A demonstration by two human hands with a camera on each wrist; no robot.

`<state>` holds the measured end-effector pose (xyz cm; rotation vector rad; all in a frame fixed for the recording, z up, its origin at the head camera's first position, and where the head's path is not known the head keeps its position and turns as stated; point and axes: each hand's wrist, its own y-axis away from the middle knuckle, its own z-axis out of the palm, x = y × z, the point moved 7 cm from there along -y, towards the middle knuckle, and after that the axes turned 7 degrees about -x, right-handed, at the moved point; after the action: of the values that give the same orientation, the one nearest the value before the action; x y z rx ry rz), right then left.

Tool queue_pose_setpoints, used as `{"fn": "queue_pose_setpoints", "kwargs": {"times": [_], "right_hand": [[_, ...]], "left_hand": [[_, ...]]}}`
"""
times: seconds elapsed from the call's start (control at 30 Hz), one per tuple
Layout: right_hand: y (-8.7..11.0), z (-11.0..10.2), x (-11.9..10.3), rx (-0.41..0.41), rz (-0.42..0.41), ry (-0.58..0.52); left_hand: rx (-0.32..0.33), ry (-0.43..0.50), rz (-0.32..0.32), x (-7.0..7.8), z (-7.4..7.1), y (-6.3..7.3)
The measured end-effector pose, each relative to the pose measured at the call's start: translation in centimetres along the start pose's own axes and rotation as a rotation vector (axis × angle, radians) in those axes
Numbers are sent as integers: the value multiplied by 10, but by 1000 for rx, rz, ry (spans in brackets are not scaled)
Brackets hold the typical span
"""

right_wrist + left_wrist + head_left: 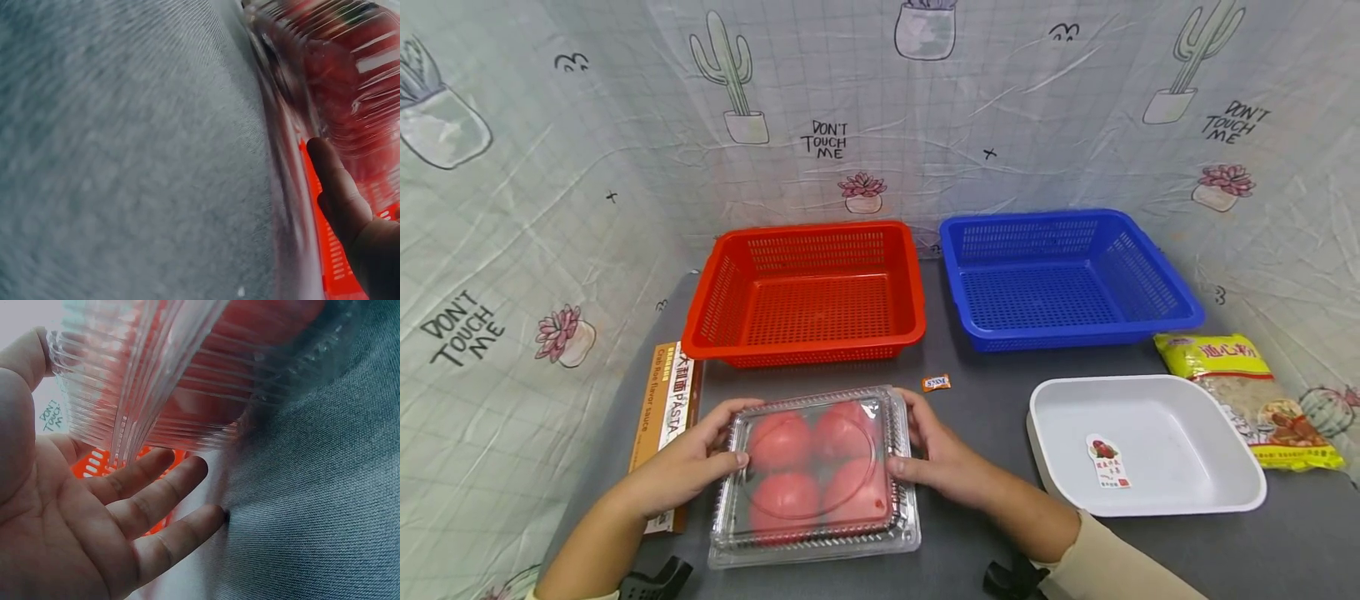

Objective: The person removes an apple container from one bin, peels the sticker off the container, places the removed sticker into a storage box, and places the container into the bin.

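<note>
A clear plastic clamshell box with several red tomatoes inside is between both hands at the front of the table. My left hand grips its left side, thumb on the lid's edge. In the left wrist view, the lower fingers of the left hand are spread below the ribbed wall of the box. My right hand holds the opposite side, thumb over the rim. Some of its fingers are hidden behind the box. Only part of the right hand shows in the right wrist view.
Behind the box stand a red basket and a blue basket. An orange pasta box lies at left, a small orange packet near the middle. A white tray and a yellow food bag are at right.
</note>
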<state>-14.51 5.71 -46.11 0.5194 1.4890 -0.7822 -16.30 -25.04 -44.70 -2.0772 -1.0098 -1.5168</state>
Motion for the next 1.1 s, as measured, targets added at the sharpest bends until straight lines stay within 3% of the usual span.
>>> {"fn": "queue_pose_setpoints", "kwargs": {"times": [0.13,0.37,0.7,0.87,1.1], "right_hand": [[1,2,1,32,50,-67],[2,6,5,169,160,-172],[3,6,7,265,163,-200],[3,4,8,288,194,-254],[6,-1,-1,313,199,-280]], "left_hand": [[-12,14,-3,-1,1,-1],[-8,-28,-19,1,2,-1],[-19,-39,-26,6,1,0],[-12,-97,-18,12,-3,-1],[63,-194,-33,19,-16,0]]}}
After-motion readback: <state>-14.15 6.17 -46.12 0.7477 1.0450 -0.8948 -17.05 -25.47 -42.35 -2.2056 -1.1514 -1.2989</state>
